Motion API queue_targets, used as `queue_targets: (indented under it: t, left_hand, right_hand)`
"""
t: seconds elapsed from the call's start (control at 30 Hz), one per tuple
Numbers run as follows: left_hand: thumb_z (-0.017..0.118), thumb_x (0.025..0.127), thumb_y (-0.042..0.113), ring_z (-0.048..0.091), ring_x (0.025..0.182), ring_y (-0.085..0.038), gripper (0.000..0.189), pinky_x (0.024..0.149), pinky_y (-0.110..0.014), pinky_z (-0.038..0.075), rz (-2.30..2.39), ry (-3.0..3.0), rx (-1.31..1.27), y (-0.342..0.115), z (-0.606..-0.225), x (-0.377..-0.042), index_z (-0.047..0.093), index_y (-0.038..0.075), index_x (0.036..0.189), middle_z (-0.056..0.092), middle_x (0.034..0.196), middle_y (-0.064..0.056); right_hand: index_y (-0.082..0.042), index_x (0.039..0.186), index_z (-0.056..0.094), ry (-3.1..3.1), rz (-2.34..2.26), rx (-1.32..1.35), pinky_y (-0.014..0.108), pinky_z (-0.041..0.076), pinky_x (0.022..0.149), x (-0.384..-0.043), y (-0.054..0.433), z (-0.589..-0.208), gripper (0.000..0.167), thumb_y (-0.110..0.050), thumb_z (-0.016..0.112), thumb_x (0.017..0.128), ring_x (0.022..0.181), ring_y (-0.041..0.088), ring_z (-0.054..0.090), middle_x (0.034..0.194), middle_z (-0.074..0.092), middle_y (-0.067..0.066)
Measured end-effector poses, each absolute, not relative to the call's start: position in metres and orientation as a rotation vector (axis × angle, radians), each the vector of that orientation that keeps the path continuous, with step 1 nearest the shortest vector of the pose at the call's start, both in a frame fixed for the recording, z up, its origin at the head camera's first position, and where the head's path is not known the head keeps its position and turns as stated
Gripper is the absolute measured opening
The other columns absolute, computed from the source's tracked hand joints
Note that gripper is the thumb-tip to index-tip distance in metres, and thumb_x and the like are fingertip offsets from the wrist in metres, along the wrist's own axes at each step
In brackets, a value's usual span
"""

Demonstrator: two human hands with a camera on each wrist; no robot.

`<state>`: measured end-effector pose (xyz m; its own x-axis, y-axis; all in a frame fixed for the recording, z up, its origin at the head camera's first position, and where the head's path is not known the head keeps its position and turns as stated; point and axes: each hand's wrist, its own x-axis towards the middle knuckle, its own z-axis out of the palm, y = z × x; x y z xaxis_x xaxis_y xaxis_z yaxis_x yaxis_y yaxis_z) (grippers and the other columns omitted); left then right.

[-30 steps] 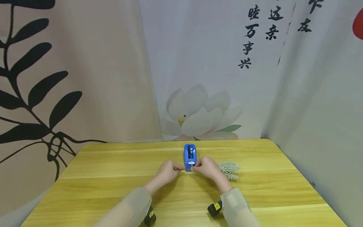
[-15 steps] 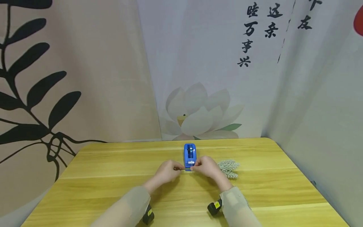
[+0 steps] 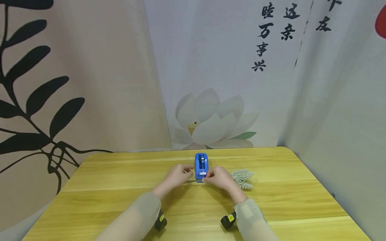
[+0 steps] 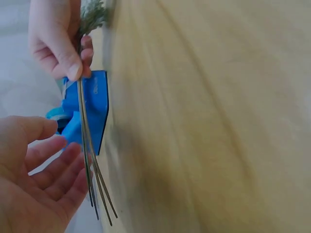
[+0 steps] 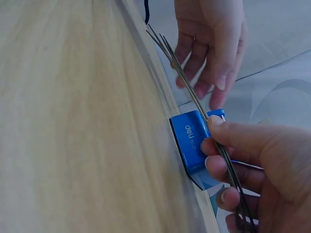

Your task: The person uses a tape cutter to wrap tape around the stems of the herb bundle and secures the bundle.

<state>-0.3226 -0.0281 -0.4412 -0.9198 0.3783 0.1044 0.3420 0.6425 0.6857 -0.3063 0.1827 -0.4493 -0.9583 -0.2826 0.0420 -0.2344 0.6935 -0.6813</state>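
My right hand (image 3: pixel 221 178) pinches a bundle of thin brown stems (image 5: pixel 189 87) between thumb and fingers. Pale green leafy sprigs (image 3: pixel 242 179) at the bundle's other end stick out on the right side of that hand. The bare stem ends fan out to the left, across the front of a blue tape dispenser (image 3: pixel 201 166). My left hand (image 3: pixel 178 174) is beside those ends, its thumb apart from its spread fingers (image 4: pixel 53 162). In the left wrist view, the stems overlap the left fingertips. A roll of tape (image 4: pixel 60 119) sits in the dispenser.
The wooden table (image 3: pixel 120 180) reaches back to a printed curtain (image 3: pixel 120 83). The tape dispenser stands near the table's far edge. A black wrist camera (image 3: pixel 228 221) hangs under each sleeve.
My left hand has let go of the stem ends and its fingers have spread. The right hand still pinches the stems in nearly the same place, and the dispenser stays put.
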Motion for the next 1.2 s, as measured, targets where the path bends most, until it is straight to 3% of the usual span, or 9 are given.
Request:
queue_targets:
  t: [0.23, 0.37, 0.83, 1.2]
  left_hand:
    - [0.064, 0.094, 0.018, 0.063, 0.103, -0.033, 0.040, 0.085, -0.045, 0.053, 1.370, 2.753, 0.494, -0.020, -0.444, -0.341, 0.059, 0.006, 0.132, 0.063, 0.121, -0.017]
    - [0.064, 0.095, 0.022, 0.060, 0.110, -0.034, 0.045, 0.088, -0.045, 0.052, 1.462, 2.681, 0.397, -0.016, -0.446, -0.347, 0.055, 0.010, 0.137, 0.058, 0.130, -0.017]
    - [0.062, 0.096, 0.019, 0.052, 0.122, -0.039, 0.041, 0.099, -0.049, 0.044, 1.685, 2.525, 0.312, -0.009, -0.461, -0.359, 0.057, 0.016, 0.136, 0.052, 0.137, -0.020]
    - [0.061, 0.095, 0.007, 0.052, 0.122, -0.038, 0.044, 0.101, -0.047, 0.043, 1.744, 2.459, 0.341, -0.006, -0.471, -0.363, 0.055, 0.017, 0.138, 0.051, 0.139, -0.019]
  right_hand:
    - [-0.012, 0.067, 0.066, 2.841, -1.108, -0.461, 0.025, 0.036, 0.051, -0.308, 0.183, -0.452, 0.024, -0.024, 0.074, 0.086, 0.056, 0.010, 0.044, 0.060, 0.056, -0.007]
    - [-0.012, 0.067, 0.067, 2.856, -1.091, -0.475, 0.025, 0.037, 0.052, -0.309, 0.181, -0.454, 0.024, -0.025, 0.074, 0.086, 0.056, 0.010, 0.045, 0.061, 0.057, -0.007]
    - [-0.013, 0.068, 0.068, 2.906, -1.054, -0.499, 0.027, 0.039, 0.053, -0.307, 0.180, -0.455, 0.023, -0.025, 0.073, 0.087, 0.058, 0.010, 0.046, 0.062, 0.057, -0.008]
    - [-0.012, 0.067, 0.066, 2.894, -1.062, -0.486, 0.027, 0.039, 0.053, -0.309, 0.182, -0.456, 0.026, -0.027, 0.072, 0.088, 0.057, 0.010, 0.047, 0.062, 0.057, -0.008]
